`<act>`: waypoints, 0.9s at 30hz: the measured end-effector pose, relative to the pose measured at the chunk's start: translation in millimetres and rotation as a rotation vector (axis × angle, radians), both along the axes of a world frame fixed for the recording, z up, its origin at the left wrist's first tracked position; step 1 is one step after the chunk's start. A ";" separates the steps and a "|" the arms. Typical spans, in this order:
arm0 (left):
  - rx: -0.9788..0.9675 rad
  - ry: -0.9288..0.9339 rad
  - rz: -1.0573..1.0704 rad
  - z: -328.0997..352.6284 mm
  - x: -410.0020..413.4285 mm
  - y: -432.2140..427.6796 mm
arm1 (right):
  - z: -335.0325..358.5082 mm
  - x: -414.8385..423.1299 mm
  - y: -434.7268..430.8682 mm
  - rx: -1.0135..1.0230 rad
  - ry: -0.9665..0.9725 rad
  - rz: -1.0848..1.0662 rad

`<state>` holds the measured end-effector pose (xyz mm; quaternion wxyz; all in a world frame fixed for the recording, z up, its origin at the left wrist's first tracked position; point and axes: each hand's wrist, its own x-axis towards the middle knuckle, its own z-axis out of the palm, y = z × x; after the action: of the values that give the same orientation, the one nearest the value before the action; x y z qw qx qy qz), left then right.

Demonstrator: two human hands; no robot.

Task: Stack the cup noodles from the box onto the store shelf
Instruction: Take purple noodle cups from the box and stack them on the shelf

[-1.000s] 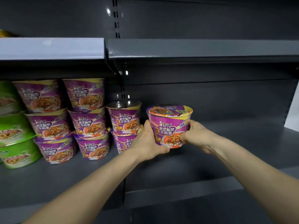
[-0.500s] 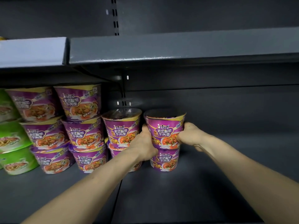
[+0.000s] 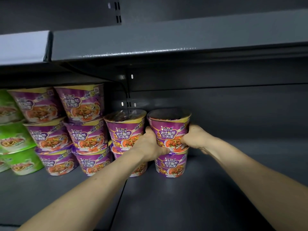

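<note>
dark shelf is holding purple cups, and both hands, left and right, are squeezing the top cup upright, sitting right on the bottom cup.

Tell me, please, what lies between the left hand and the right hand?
In the head view, one purple cup noodle lies between the left hand and the right hand; both grip its sides. It stands on a second purple cup.

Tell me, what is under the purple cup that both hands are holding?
A second purple cup stands directly beneath the held cup on the dark shelf. The lower cup's lid is covered, and the left hand hides part of the join, so whether they touch is unclear.
</note>
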<state>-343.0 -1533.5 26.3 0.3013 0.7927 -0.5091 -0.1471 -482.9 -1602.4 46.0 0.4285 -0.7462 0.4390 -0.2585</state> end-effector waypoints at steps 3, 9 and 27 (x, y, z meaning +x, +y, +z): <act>0.000 0.007 0.013 1.1 -1.8 -1.4 | -0.2 0.9 -1.7 -0.007 -0.001 -0.007; 0.025 0.003 0.062 0.6 -4.5 -6.7 | -1.7 2.5 -2.9 -0.022 0.012 -0.049; -0.133 -0.164 -0.023 -18.4 -23.4 42.0 | -12.1 -24.9 72.0 -0.082 0.156 -0.118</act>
<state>-366.4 -1491.5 7.9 0.3090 0.7744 -0.5498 -0.0512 -507.8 -1530.4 33.9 0.3461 -0.7539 0.5032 -0.2424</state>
